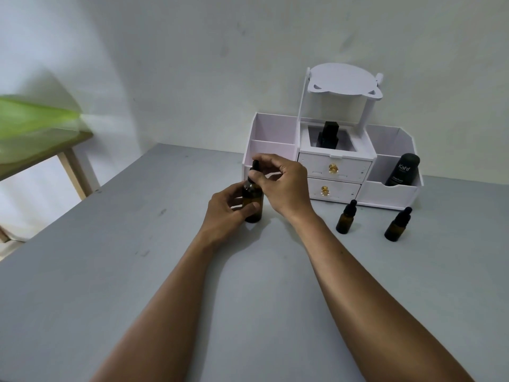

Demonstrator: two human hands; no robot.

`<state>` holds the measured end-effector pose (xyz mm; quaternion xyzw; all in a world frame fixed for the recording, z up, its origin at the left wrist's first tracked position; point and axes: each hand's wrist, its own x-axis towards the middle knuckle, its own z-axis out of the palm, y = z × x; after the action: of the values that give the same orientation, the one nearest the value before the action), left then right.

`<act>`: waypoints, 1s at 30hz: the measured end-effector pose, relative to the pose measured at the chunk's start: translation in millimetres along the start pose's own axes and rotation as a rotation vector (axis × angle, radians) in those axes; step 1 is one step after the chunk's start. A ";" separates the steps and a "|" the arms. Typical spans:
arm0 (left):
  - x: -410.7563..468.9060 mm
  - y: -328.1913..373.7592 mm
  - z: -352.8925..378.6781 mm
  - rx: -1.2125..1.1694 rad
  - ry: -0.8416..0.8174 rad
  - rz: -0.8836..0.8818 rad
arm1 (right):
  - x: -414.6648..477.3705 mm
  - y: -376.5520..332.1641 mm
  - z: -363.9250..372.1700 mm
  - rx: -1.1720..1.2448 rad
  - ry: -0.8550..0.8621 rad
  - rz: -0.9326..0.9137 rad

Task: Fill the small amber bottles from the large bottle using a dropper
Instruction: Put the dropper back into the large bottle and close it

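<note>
The large amber bottle [252, 201] stands upright on the grey table [137, 271], in front of the organizer's left end. My left hand [225, 209] is wrapped around its body. My right hand [283, 184] pinches the black dropper cap [254, 168] on top of the bottle's neck. Two small amber bottles with black dropper caps stand to the right, one [346, 217] nearer the middle and one [397, 225] further right. Both are upright and untouched.
A white desk organizer [334, 166] with two drawers and a raised shelf stands at the back against the wall. It holds a black bottle [327, 135] in the middle and a black Kahf tube [402, 170] at the right. A wooden table [41, 150] stands at the left.
</note>
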<state>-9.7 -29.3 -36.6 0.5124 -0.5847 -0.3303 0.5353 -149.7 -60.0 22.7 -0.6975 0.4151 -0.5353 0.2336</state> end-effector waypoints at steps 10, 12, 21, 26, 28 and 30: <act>0.2 -0.5 -0.3 0.004 0.002 0.012 | 0.3 0.1 -1.4 0.012 0.016 0.019; 0.3 -0.8 0.0 0.010 -0.001 0.009 | 0.2 -0.1 -1.4 0.020 0.019 0.021; 0.0 -0.2 -0.4 0.011 0.005 0.018 | 1.3 1.6 -2.0 0.016 0.008 0.020; 0.1 -0.6 -0.4 0.016 0.000 0.018 | -0.8 1.3 -0.9 0.043 -0.016 0.031; 0.3 0.4 0.2 0.016 0.005 0.017 | 0.3 1.4 -2.1 0.023 0.000 0.027; 0.3 1.4 0.9 0.018 0.001 0.017 | 0.8 1.1 -2.5 0.024 0.000 0.033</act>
<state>-10.9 -29.3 -35.4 0.5125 -0.5916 -0.3202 0.5337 -152.3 -61.0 23.1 -0.6876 0.4201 -0.5364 0.2507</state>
